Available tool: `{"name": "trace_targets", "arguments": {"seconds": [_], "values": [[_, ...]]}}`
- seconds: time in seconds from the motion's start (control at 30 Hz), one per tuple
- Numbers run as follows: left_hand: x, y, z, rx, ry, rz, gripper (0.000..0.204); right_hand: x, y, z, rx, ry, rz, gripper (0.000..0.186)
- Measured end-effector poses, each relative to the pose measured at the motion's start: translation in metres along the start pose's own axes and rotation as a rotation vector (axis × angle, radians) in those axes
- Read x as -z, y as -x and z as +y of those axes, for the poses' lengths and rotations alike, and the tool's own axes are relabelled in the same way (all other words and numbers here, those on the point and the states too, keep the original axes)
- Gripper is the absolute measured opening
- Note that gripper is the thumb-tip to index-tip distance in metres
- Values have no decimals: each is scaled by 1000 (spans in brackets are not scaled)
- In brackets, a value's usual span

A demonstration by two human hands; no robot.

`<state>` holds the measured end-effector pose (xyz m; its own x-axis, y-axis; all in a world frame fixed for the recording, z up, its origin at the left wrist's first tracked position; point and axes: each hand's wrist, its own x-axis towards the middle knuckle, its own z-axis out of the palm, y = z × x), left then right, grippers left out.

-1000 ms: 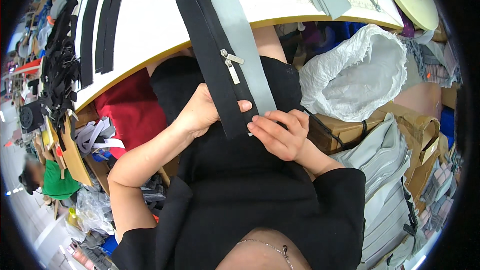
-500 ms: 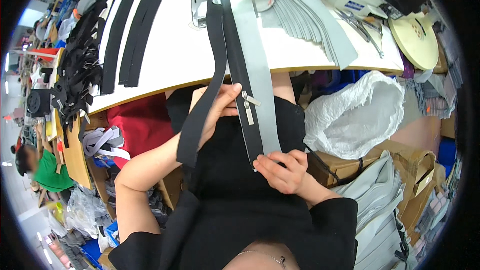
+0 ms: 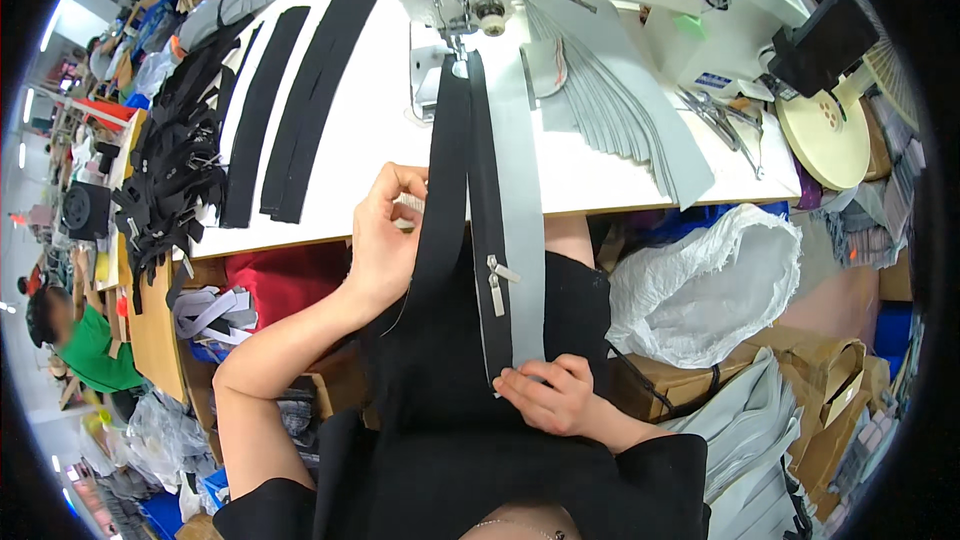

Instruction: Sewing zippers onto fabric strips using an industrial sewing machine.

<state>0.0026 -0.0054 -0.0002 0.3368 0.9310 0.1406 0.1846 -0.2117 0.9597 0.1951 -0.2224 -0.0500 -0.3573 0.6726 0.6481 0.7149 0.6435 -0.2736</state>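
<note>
A black zipper (image 3: 487,170) with two metal pulls (image 3: 497,285) runs from the sewing machine's presser foot (image 3: 458,58) down over my lap. Along its right side lies a light grey fabric strip (image 3: 521,200), and along its left a black fabric strip (image 3: 447,160). My right hand (image 3: 548,395) pinches the lower end of the zipper together with the grey strip. At the left edge of the black strip, my left hand (image 3: 385,240) has its fingers curled against the cloth; some fingertips are hidden behind it.
Black strips (image 3: 315,105) lie on the white table (image 3: 375,130), beside a heap of black pieces (image 3: 175,160). Fanned grey strips (image 3: 620,90), scissors (image 3: 720,120) and a cream round stand (image 3: 825,140) sit at right. A white sack (image 3: 705,285) stands below the table edge.
My left hand has moved up and left along the black strip, which now hangs straighter beside the zipper. The view has shifted, showing more of the machine; my right hand keeps its pinch.
</note>
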Motion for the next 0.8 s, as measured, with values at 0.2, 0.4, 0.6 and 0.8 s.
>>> {"name": "trace_targets", "arguments": {"seconds": [0.2,0.4,0.6,0.8], "values": [[6,-62,-19,-250,-213,80,43,-1,-2,-4,-33,-24,-53,18],[13,-104,-36,-386,-409,106,27,-8,0,-4,-55,-26,-62,18],[0,-117,-36,-388,-237,102,17,-10,-2,1,-59,-62,-109,23],[1,-117,-36,-433,-397,66,19,-16,2,7,-69,-103,-127,25]]}}
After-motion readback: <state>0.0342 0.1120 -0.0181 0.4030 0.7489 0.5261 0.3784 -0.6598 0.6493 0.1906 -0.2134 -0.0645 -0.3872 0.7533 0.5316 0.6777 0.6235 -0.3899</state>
